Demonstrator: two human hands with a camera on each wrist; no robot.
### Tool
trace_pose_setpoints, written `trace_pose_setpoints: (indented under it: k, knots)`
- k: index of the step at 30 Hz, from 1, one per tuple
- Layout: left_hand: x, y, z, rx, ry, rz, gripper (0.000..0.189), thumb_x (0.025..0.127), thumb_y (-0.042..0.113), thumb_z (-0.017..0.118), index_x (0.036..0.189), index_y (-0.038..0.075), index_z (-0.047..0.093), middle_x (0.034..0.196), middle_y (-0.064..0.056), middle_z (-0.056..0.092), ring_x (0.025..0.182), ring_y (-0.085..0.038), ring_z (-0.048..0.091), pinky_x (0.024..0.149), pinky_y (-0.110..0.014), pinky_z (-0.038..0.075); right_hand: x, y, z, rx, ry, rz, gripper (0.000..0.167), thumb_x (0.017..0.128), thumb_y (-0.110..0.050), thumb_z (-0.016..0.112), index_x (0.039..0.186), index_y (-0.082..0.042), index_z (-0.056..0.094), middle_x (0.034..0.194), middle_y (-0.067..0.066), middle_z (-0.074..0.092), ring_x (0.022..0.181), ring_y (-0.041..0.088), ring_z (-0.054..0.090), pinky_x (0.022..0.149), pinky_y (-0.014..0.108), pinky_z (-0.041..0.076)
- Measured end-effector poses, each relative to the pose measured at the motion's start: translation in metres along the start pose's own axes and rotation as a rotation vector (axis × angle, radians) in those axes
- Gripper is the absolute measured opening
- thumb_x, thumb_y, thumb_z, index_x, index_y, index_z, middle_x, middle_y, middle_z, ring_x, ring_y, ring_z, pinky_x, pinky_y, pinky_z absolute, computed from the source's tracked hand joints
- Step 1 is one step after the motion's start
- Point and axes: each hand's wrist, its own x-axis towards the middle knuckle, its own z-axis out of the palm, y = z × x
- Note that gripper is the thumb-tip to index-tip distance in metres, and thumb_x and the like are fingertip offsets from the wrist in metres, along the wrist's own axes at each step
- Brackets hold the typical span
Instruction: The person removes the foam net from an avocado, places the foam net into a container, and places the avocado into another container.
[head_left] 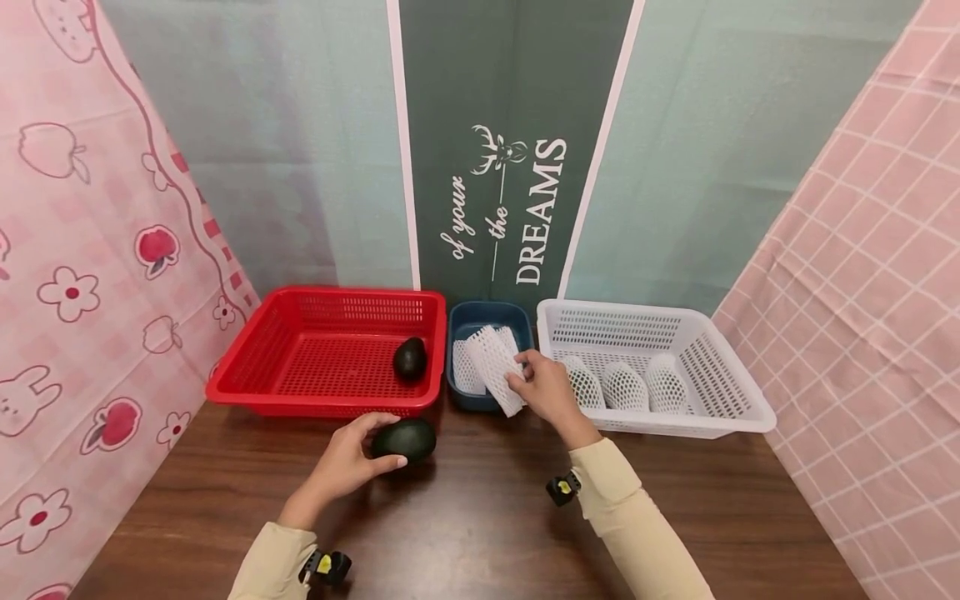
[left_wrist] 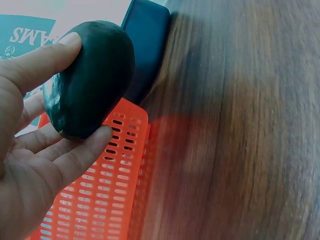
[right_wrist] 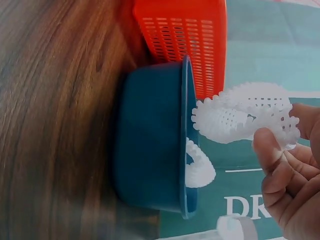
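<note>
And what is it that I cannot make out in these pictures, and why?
Head: part of the dark fruit, covered by the left hand.
Head: the count of foam nets in the blue bin, partly covered by the held net.
Head: lower parts of the netted fruits, behind the white basket's near wall.
Left wrist: rest of the red basket, cut off by the bottom edge.

The fruit point(head_left: 411, 439) in the left hand point(head_left: 347, 456) is dark green; the net point(head_left: 491, 365) in the right hand point(head_left: 550, 390), white (lattice-patterned).
</note>
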Motion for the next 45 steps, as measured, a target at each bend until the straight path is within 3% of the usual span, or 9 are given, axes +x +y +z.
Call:
trace_pose_setpoints:
  k: [14, 20, 23, 27, 40, 45]
  knots:
    - [-0.011, -0.008, -0.010, 0.034, 0.001, -0.043, 0.052, 0.066, 0.023, 0.085, 0.111, 0.010, 0.062, 0.106, 0.001, 0.063, 0.085, -0.015, 0.062, 0.072, -0.031, 0.051, 0.024, 0.000, 0.023, 0.065, 0.006, 0.131, 0.027, 0.080, -0.014, 0.071, 0.100, 0.003, 0.063, 0.065, 0.004, 0.057, 0.055, 0.017, 0.052, 0.055, 0.033, 0.046]
    - [-0.014, -0.010, -0.010, 0.033, 0.001, -0.053, 0.052, 0.065, 0.023, 0.086, 0.111, 0.012, 0.062, 0.106, 0.000, 0.063, 0.083, -0.015, 0.061, 0.070, -0.031, 0.051, 0.030, 0.004, 0.032, 0.039, -0.059, 0.215, 0.039, 0.084, -0.023, 0.067, 0.110, 0.006, 0.059, 0.076, 0.011, 0.065, 0.069, 0.025, 0.061, 0.064, 0.039, 0.050]
    - [-0.016, -0.009, -0.010, 0.027, -0.001, -0.067, 0.053, 0.065, 0.022, 0.086, 0.111, 0.011, 0.062, 0.106, -0.001, 0.063, 0.083, -0.016, 0.062, 0.071, -0.031, 0.051, 0.029, 0.003, 0.031, 0.009, -0.094, 0.245, 0.047, 0.086, -0.028, 0.065, 0.117, 0.006, 0.056, 0.073, 0.009, 0.066, 0.068, 0.022, 0.062, 0.065, 0.039, 0.049]
    - [-0.018, -0.008, -0.012, 0.028, 0.002, -0.087, 0.052, 0.065, 0.021, 0.086, 0.111, 0.011, 0.063, 0.106, -0.001, 0.063, 0.085, -0.017, 0.062, 0.072, -0.032, 0.051, 0.028, 0.002, 0.028, -0.006, -0.108, 0.253, 0.047, 0.087, -0.032, 0.063, 0.119, 0.003, 0.056, 0.071, 0.004, 0.064, 0.061, 0.017, 0.059, 0.059, 0.037, 0.048]
    - [-0.014, -0.009, -0.017, 0.023, 0.002, -0.086, 0.052, 0.066, 0.024, 0.085, 0.111, 0.011, 0.062, 0.106, -0.002, 0.063, 0.082, -0.015, 0.062, 0.070, -0.032, 0.050, 0.031, 0.000, 0.025, 0.019, -0.115, 0.258, 0.036, 0.087, -0.026, 0.063, 0.110, 0.001, 0.061, 0.078, 0.008, 0.066, 0.068, 0.021, 0.061, 0.064, 0.040, 0.049]
    - [-0.015, -0.001, -0.019, 0.016, -0.003, -0.098, 0.053, 0.067, 0.025, 0.085, 0.112, 0.011, 0.062, 0.107, -0.002, 0.063, 0.083, -0.014, 0.061, 0.071, -0.031, 0.050, 0.025, -0.007, 0.015, -0.014, -0.185, 0.272, 0.038, 0.086, -0.026, 0.064, 0.112, 0.001, 0.060, 0.078, 0.007, 0.065, 0.067, 0.020, 0.060, 0.066, 0.039, 0.049]
